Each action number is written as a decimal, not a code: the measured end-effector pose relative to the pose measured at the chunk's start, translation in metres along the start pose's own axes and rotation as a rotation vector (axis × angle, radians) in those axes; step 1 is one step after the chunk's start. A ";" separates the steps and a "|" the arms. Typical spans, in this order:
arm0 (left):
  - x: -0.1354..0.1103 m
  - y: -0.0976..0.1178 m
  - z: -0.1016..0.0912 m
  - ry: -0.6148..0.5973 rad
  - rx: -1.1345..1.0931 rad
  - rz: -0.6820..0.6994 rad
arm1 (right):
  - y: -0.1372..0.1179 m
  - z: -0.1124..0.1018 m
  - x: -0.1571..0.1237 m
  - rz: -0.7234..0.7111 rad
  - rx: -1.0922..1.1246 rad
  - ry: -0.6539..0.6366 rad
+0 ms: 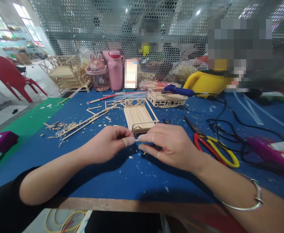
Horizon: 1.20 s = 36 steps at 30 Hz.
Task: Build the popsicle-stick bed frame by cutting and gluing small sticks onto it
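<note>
My left hand (111,142) is closed, thumb and forefinger pinched at one end of a small wooden stick (136,140). At its other end are the bent fingers of my right hand (169,144), closed in on the stick, most of which is hidden by fingertips. Tape or finger covers wrap some fingers of both hands. Just beyond them lies a small stick-built frame (139,115) with a slatted base, crossed end panel and railings. Small chips lie on the blue table (122,184) under the hands.
Loose sticks (83,124) and scraps lie left. Behind stand a second stick model (167,100) with a blue glue gun (178,90), a pink bottle (116,69), a lit phone (131,73) and a yellow container (205,82). Red-and-yellow-handled pliers (209,145) and black cables lie right.
</note>
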<state>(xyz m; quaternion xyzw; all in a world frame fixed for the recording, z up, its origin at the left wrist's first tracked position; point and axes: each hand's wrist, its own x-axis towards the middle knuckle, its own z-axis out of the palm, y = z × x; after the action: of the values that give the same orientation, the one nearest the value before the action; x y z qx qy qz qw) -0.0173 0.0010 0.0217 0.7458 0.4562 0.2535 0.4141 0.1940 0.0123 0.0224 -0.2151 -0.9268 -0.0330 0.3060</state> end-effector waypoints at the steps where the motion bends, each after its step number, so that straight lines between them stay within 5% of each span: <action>1: 0.000 0.000 0.002 -0.006 -0.035 -0.010 | -0.001 0.001 0.000 -0.005 -0.014 0.000; 10: 0.000 -0.001 0.012 0.018 -0.248 -0.037 | -0.001 0.003 0.003 -0.008 -0.152 0.030; 16: 0.007 -0.010 0.012 0.447 -0.257 0.078 | 0.011 0.011 0.001 0.044 -0.359 0.131; 23: 0.026 -0.020 0.015 0.272 -0.204 0.230 | 0.012 0.020 0.004 0.040 -0.487 0.187; 36: 0.030 -0.023 0.020 0.329 -0.253 0.232 | 0.012 0.026 0.006 0.072 -0.460 0.201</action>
<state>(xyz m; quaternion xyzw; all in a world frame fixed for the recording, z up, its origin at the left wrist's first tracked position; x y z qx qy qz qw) 0.0004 0.0258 -0.0084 0.6841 0.3935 0.4725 0.3924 0.1805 0.0309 0.0037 -0.3078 -0.8514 -0.2534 0.3407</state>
